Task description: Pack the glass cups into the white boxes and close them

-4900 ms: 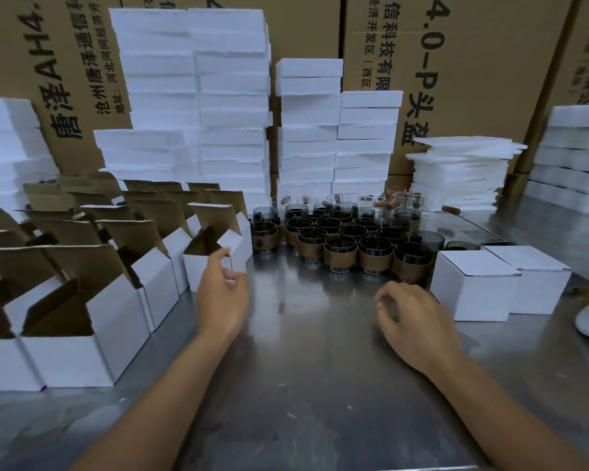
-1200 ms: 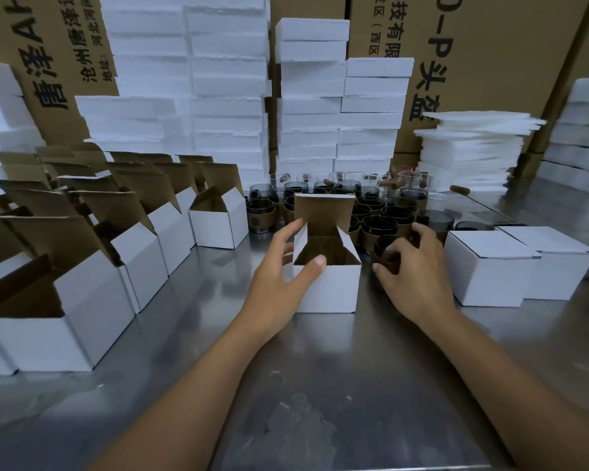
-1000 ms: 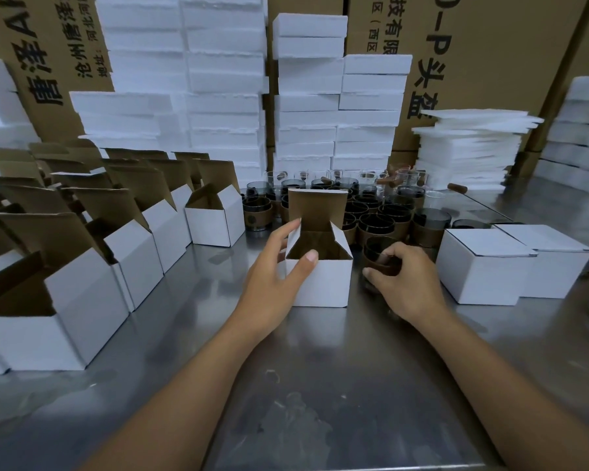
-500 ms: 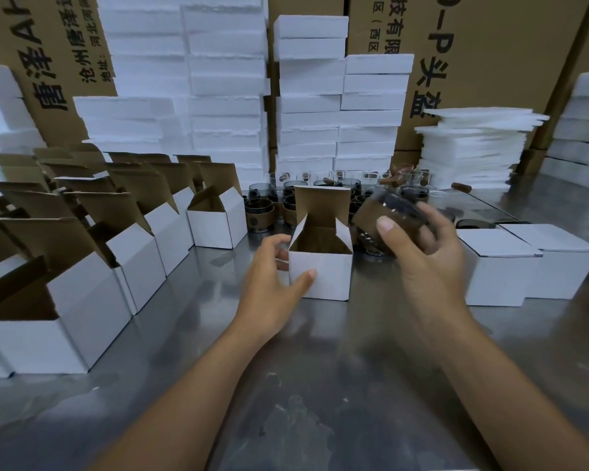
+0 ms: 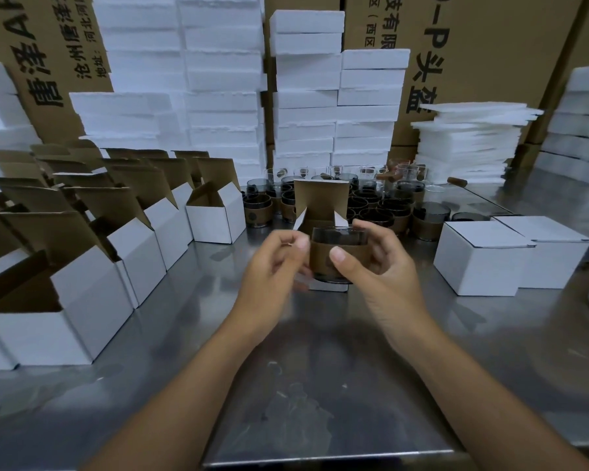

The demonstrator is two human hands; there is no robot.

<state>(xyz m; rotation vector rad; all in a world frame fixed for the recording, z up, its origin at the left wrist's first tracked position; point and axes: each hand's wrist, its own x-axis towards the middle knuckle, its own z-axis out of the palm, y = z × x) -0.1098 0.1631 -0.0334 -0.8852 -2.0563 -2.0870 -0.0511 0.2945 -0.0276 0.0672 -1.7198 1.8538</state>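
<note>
The right grip (image 5: 378, 266) holds one glass cup (image 5: 339, 258) upright by its brown sleeve, thumb on the near side. The left grip (image 5: 272, 263), fingers curled, is just beside the cup's left side; blur prevents confirming contact. Directly behind the cup, a white box (image 5: 320, 198) stands on the counter (image 5: 320, 385) with its lid flap raised. Further cups (image 5: 388, 209) are grouped behind it. Two closed boxes (image 5: 483, 263) sit to the right. A row of unclosed boxes (image 5: 215, 215) lines the left.
</note>
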